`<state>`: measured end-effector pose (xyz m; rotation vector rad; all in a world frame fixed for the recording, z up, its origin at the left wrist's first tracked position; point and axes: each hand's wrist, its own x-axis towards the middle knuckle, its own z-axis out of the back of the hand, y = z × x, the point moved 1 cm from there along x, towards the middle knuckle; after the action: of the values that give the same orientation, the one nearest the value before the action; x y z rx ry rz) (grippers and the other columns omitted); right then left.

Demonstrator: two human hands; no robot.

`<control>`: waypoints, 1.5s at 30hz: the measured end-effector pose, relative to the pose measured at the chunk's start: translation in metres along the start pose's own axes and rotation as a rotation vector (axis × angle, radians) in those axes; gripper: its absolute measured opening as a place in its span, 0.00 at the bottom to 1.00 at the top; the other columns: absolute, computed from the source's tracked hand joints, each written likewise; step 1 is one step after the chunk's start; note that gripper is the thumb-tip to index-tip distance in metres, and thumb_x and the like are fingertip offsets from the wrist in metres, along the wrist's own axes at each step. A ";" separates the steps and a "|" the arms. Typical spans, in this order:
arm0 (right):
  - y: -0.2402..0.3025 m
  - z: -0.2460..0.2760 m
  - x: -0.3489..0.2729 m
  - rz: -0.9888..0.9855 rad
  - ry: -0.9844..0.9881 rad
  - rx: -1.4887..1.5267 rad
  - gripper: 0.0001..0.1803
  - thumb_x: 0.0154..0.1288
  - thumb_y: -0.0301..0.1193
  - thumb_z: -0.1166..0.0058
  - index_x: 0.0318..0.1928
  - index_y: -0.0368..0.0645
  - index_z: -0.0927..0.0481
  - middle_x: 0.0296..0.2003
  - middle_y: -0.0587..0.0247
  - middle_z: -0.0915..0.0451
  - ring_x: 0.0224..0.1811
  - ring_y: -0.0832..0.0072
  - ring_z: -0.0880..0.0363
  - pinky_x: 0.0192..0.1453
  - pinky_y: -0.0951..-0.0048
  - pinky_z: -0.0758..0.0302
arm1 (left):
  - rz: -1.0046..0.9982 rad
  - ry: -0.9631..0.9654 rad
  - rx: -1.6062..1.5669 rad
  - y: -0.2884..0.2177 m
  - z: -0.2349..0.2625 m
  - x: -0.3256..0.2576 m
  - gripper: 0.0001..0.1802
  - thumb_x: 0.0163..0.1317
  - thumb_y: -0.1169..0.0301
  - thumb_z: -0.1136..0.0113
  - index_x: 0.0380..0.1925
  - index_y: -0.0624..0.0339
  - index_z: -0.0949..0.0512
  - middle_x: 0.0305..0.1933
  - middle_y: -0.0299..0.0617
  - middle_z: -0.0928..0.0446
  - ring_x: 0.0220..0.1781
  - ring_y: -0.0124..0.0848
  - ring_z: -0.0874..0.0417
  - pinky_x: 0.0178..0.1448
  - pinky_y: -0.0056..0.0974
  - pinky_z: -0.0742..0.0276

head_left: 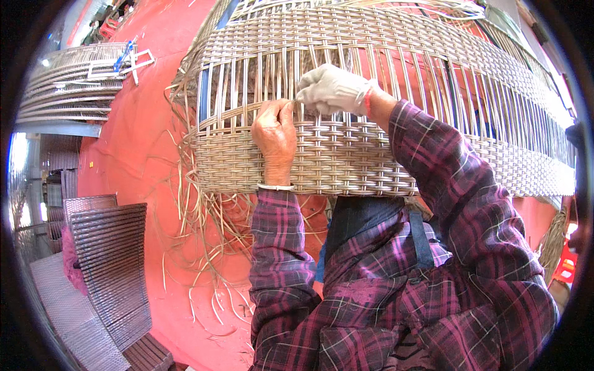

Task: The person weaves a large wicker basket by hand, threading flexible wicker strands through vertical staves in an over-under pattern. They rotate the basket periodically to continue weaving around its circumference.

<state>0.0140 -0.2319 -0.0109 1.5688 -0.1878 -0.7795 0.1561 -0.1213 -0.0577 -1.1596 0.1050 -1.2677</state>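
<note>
A large panel (pixel 346 161) of grey-brown wicker lies in front of me, with tight woven bands and open rows of bare upright strands between them. My bare left hand (pixel 275 133), with a pale bangle at the wrist, is closed at the edge of the lower band. A weaving strand (pixel 238 112) runs into it from the left. Just right of it, my right hand (pixel 334 89) in a white glove is closed in a pinch over the open uprights. Its fingertips almost meet my left thumb, and what they pinch is too small to make out.
Loose strands (pixel 216 247) trail from the panel's left side over the red floor (pixel 124 167). Curved woven pieces (pixel 68 93) with a white frame are stacked at the far left. Dark woven seat parts (pixel 114 266) stand at the lower left.
</note>
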 end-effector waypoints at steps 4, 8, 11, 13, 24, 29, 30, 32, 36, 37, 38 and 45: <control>0.002 0.022 -0.051 0.141 -0.171 -0.062 0.11 0.69 0.32 0.44 0.45 0.38 0.18 0.24 0.73 0.24 0.18 0.89 0.33 0.20 0.84 0.38 | -0.222 -0.168 0.031 -0.012 -0.004 0.004 0.06 0.63 0.79 0.39 0.38 0.64 0.16 0.41 0.49 0.18 0.41 0.44 0.16 0.48 0.40 0.21; 0.003 0.045 -0.098 0.211 -0.271 -0.084 0.08 0.68 0.27 0.47 0.44 0.38 0.18 0.23 0.71 0.24 0.19 0.89 0.32 0.21 0.84 0.37 | -0.352 0.053 -0.041 -0.040 -0.032 0.007 0.08 0.63 0.75 0.39 0.42 0.62 0.17 0.44 0.49 0.17 0.43 0.47 0.16 0.47 0.42 0.21; 0.002 0.044 -0.098 0.318 -0.204 -0.142 0.08 0.70 0.25 0.49 0.44 0.37 0.18 0.23 0.70 0.24 0.19 0.89 0.31 0.22 0.85 0.35 | -0.242 0.242 -0.067 -0.056 -0.037 0.008 0.07 0.64 0.73 0.36 0.39 0.64 0.15 0.33 0.44 0.17 0.32 0.33 0.17 0.37 0.34 0.24; -0.002 0.035 -0.083 0.228 -0.277 -0.036 0.10 0.72 0.26 0.51 0.49 0.36 0.21 0.27 0.69 0.22 0.24 0.84 0.25 0.26 0.81 0.28 | -0.091 0.196 -0.156 -0.058 -0.023 0.008 0.06 0.64 0.73 0.35 0.38 0.64 0.15 0.27 0.41 0.20 0.26 0.26 0.23 0.32 0.33 0.29; -0.016 0.032 -0.022 0.035 -0.025 -0.550 0.18 0.69 0.35 0.48 0.51 0.32 0.25 0.30 0.61 0.21 0.28 0.76 0.20 0.34 0.72 0.21 | 0.027 0.134 0.160 -0.032 -0.035 -0.002 0.04 0.58 0.72 0.34 0.33 0.58 0.14 0.31 0.45 0.17 0.31 0.39 0.16 0.37 0.40 0.23; -0.022 0.037 -0.044 0.099 -0.114 0.084 0.09 0.67 0.30 0.43 0.43 0.38 0.19 0.25 0.71 0.24 0.20 0.87 0.30 0.23 0.83 0.33 | -0.141 -0.020 0.014 -0.032 -0.035 0.000 0.04 0.59 0.76 0.35 0.34 0.62 0.15 0.39 0.46 0.19 0.40 0.41 0.18 0.43 0.41 0.23; -0.022 0.040 -0.053 0.117 -0.148 0.193 0.07 0.66 0.29 0.43 0.41 0.40 0.19 0.24 0.73 0.24 0.19 0.89 0.32 0.21 0.84 0.36 | -0.203 -0.062 0.039 -0.035 -0.036 0.000 0.05 0.60 0.76 0.36 0.35 0.62 0.15 0.39 0.45 0.19 0.40 0.41 0.18 0.44 0.42 0.23; -0.022 0.047 -0.078 0.121 -0.246 0.264 0.05 0.66 0.27 0.43 0.40 0.40 0.18 0.23 0.75 0.25 0.18 0.90 0.35 0.20 0.86 0.40 | -0.262 -0.073 0.038 -0.043 -0.042 0.000 0.07 0.60 0.78 0.37 0.38 0.61 0.15 0.41 0.46 0.18 0.42 0.43 0.17 0.47 0.42 0.22; -0.021 0.069 -0.131 0.200 -0.388 0.106 0.08 0.67 0.29 0.43 0.41 0.39 0.17 0.23 0.74 0.24 0.19 0.88 0.32 0.21 0.85 0.37 | -0.351 0.148 -0.053 -0.071 -0.064 -0.001 0.11 0.64 0.75 0.37 0.46 0.63 0.17 0.43 0.49 0.16 0.46 0.44 0.14 0.50 0.42 0.21; -0.022 0.070 -0.136 0.212 -0.396 0.061 0.08 0.68 0.29 0.44 0.41 0.39 0.17 0.23 0.74 0.25 0.19 0.88 0.32 0.21 0.85 0.36 | -0.353 0.180 -0.055 -0.079 -0.070 -0.003 0.10 0.63 0.74 0.36 0.44 0.63 0.16 0.39 0.47 0.15 0.39 0.40 0.14 0.44 0.39 0.21; -0.023 0.071 -0.137 0.236 -0.379 0.019 0.08 0.68 0.29 0.44 0.41 0.39 0.17 0.23 0.74 0.25 0.19 0.88 0.32 0.22 0.85 0.36 | -0.295 0.238 -0.101 -0.083 -0.070 -0.001 0.09 0.63 0.74 0.36 0.43 0.64 0.16 0.38 0.46 0.16 0.36 0.36 0.15 0.41 0.37 0.22; -0.028 0.043 -0.078 0.090 -0.297 -0.105 0.17 0.70 0.30 0.49 0.56 0.38 0.26 0.30 0.67 0.17 0.29 0.81 0.19 0.34 0.80 0.21 | -0.093 0.156 0.094 -0.073 -0.035 -0.009 0.05 0.58 0.74 0.36 0.34 0.58 0.15 0.31 0.44 0.17 0.29 0.44 0.16 0.34 0.41 0.23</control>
<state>-0.0790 -0.2194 -0.0067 1.3319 -0.4246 -0.9344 0.0813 -0.1253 -0.0261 -0.9939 0.1068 -1.4298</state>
